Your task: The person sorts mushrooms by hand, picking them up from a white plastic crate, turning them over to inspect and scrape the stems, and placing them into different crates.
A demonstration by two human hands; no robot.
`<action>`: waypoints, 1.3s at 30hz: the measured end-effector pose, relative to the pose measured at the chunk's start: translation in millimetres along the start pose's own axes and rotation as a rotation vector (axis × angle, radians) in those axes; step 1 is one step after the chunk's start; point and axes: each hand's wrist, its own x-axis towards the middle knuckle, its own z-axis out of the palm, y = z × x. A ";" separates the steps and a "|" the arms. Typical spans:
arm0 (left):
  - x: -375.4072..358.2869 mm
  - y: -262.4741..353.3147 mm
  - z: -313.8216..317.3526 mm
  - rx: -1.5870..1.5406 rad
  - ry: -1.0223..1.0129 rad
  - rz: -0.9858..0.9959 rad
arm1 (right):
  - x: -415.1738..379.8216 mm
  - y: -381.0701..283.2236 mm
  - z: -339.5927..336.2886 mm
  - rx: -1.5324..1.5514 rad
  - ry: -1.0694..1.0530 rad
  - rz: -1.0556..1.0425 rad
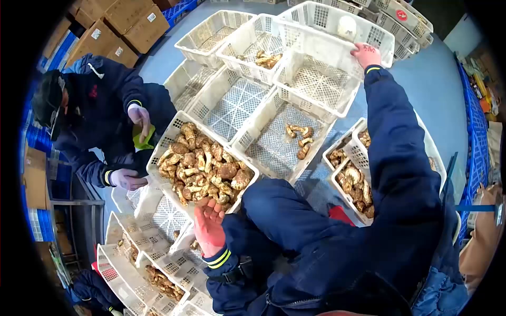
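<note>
My left hand (209, 224) is palm up with its fingers apart and holds nothing, at the near edge of a white crate heaped with brown mushrooms (203, 166). Far out at the upper right, my right hand (366, 55) rests at the corner of a white crate (337, 18), its fingers bent over the rim. A round white item (347, 26) lies in that crate. Several mushrooms (299, 138) lie in the crate at the centre, and a few (268, 59) in one farther back.
At the left sits a co-worker (105, 116) in gloves, near a yellow-green item (143, 137). Mushroom crates (356, 187) stand by my right side, more (158, 279) at the lower left. Cardboard boxes (105, 45) are stacked at the upper left. Another person (97, 289) shows at the lower left.
</note>
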 end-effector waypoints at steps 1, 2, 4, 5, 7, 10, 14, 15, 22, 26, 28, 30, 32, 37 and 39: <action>2.0 -1.6 4.0 0.029 0.026 -0.010 | -2.8 -6.2 2.3 -0.092 -0.138 0.042; 6.5 -3.3 4.7 0.023 0.033 -0.006 | -6.1 -11.1 2.9 -0.102 -0.253 0.030; 7.7 -5.7 0.8 0.038 0.041 -0.038 | -8.5 -4.0 33.0 -0.128 -0.396 0.011; 8.3 -6.4 -0.4 0.025 0.020 -0.034 | -10.3 0.1 48.7 -0.143 -0.413 0.008; 5.8 -4.9 3.3 0.044 0.001 -0.036 | -5.2 11.6 81.9 -0.084 -0.238 0.044; 7.3 -7.9 1.4 0.022 -0.026 -0.050 | 5.4 15.9 79.9 -0.124 -0.445 0.089; 1.4 -10.5 7.7 0.052 0.013 -0.044 | 0.9 9.3 67.1 -0.102 -0.519 0.132; 1.1 -10.9 6.9 0.054 0.014 -0.046 | -3.3 -1.3 45.2 -0.133 -0.583 0.119; -0.9 -11.0 18.9 0.076 0.038 -0.044 | -5.0 -55.1 22.6 -0.011 -0.138 0.119; 10.0 -22.0 6.0 0.052 -0.013 -0.034 | -10.4 -120.7 14.6 0.351 -0.042 0.014; 21.6 -26.1 -0.9 0.047 -0.111 -0.092 | -30.0 -172.5 16.0 0.535 -0.196 -0.169; 22.2 -19.2 5.6 0.051 -0.103 -0.039 | -61.7 -227.9 13.9 0.697 -0.335 -0.381; 28.8 -4.6 -2.1 0.027 -0.072 0.044 | -111.5 -283.2 -2.4 0.828 -0.493 -0.555; 37.2 20.1 -26.0 -0.060 0.157 0.220 | -215.3 -379.5 1.4 0.791 -0.598 -0.918; 41.3 16.6 -35.9 -0.070 0.132 0.189 | -246.8 -403.2 9.5 0.616 -0.647 -0.966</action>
